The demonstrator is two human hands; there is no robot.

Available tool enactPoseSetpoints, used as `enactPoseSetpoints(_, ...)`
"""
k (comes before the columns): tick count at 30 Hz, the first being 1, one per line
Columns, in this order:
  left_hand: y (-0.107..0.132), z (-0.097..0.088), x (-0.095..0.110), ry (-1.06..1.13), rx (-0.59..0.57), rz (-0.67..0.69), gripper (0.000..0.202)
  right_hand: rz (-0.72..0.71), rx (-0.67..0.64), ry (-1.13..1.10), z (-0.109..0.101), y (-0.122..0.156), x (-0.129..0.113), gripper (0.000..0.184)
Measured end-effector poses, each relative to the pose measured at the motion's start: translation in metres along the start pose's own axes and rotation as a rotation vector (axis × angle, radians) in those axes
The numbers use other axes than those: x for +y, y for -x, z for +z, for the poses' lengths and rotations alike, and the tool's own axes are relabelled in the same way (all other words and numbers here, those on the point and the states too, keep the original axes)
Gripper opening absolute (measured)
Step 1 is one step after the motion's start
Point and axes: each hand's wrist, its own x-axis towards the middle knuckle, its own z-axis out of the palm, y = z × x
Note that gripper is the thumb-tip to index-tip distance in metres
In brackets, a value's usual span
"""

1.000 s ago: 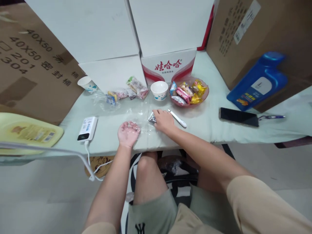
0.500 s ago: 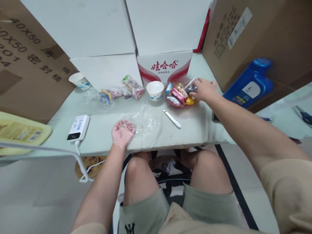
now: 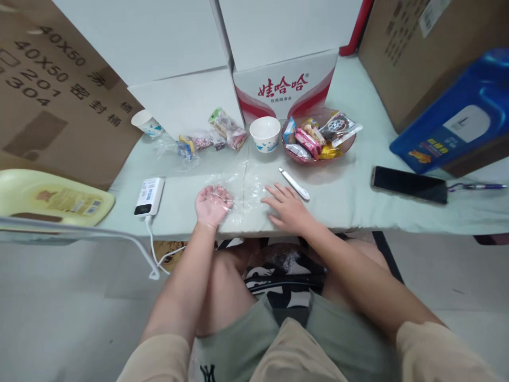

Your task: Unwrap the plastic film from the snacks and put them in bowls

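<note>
My left hand [image 3: 213, 206] lies palm up near the table's front edge, fingers loosely curled but apart. Crinkled clear plastic [image 3: 248, 196] covers its fingertips and spreads to the right. My right hand [image 3: 289, 209] is palm down with fingers spread, just right of that plastic, holding nothing. Beside it lies a slim white tool with a pointed tip, like a small cutter [image 3: 294, 184]. Farther back, a reddish clear bowl [image 3: 306, 157] holds several wrapped snacks, with a silver-and-dark packet [image 3: 340, 128] on top. A white paper bowl [image 3: 265, 135] with blue print stands left of it.
Bagged snacks [image 3: 226, 130] and a tipped paper cup [image 3: 146, 123] lie at the back left. A power bank [image 3: 149, 196] with a white cable sits left. A phone [image 3: 409, 184], pen [image 3: 477, 187], blue bottle [image 3: 449, 122] and yellow jug [image 3: 55, 199] flank the table; cartons [image 3: 284, 87] stand behind.
My right hand has let go of the silver-and-dark packet on the snack bowl and come back toward the front edge, opening. My left hand stays by the plastic. The view has shifted.
</note>
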Motion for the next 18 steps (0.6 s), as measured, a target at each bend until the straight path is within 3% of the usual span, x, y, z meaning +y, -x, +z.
enactPoseSetpoints(2, 0.001, 0.000, 0.000, 0.021, -0.021, 0.001, 0.042, -0.026, 0.029, -0.030, -0.004, 0.001, 0.004, 0.033)
enactPoseSetpoints(4, 0.001, -0.001, -0.001, 0.029, -0.030, -0.005, 0.041, -0.013, 0.134, -0.068, -0.023, 0.009, 0.020, 0.030)
enactPoseSetpoints(8, 0.001, -0.001, 0.000, 0.033, -0.027, -0.016, 0.038, 0.184, 0.344, 0.099, -0.093, 0.056, 0.095, 0.031)
enactPoseSetpoints(10, 0.001, 0.002, 0.000, 0.032, -0.017, -0.018, 0.038, 0.296, 0.290, 0.249, -0.133, 0.088, 0.141, 0.036)
enactPoseSetpoints(13, 0.001, 0.007, -0.001, 0.019, 0.012, -0.028, 0.038, 0.448, 0.050, 0.362, -0.178, 0.127, 0.195, 0.058)
enactPoseSetpoints(15, 0.001, 0.009, -0.002, 0.013, 0.024, -0.017, 0.037, 0.543, -0.083, 0.369, -0.193, 0.141, 0.213, 0.068)
enactPoseSetpoints(18, -0.001, 0.010, -0.003, -0.019, 0.022, 0.020, 0.035, 0.610, -0.182, 0.321, -0.198, 0.146, 0.220, 0.068)
